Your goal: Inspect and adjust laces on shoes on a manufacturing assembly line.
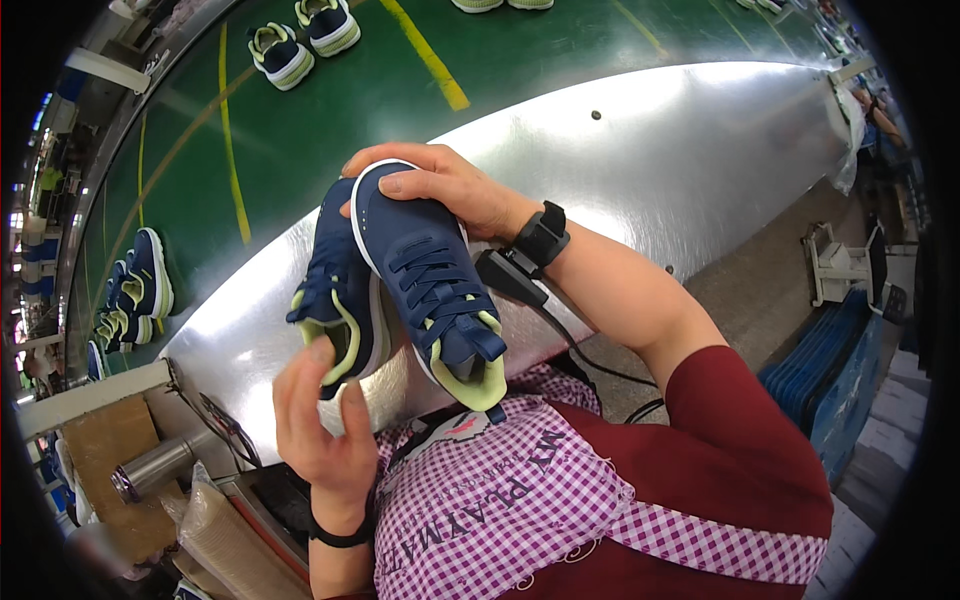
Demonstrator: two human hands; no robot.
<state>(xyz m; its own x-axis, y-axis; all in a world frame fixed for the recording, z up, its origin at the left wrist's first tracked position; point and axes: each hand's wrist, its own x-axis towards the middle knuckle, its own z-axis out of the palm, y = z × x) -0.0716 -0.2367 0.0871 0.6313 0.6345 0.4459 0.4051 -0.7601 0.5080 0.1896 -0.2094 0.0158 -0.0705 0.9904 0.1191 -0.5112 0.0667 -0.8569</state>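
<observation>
My right hand (450, 192) grips a pair of navy sneakers by their toes, thumb on top of the nearer one. The right sneaker (425, 265) tilts toward me, showing crossed laces, a white sole edge and a pale lime lining. Partly behind it is the left sneaker (335, 250), its lime-lined opening facing me. At that opening's heel is my left hand (325, 430), thumb and fingers apart, a fingertip at or very close to the collar; contact is unclear. A black band with a small black device (520, 265) sits on my right wrist.
Beneath the shoes lies a shiny metal worktop (650, 150). Beyond it, a green conveyor belt (330, 130) with yellow lines carries more sneakers (280, 55). A metal cylinder (165, 465) and cardboard (110, 440) are at lower left, blue stacked panels (825, 370) at right.
</observation>
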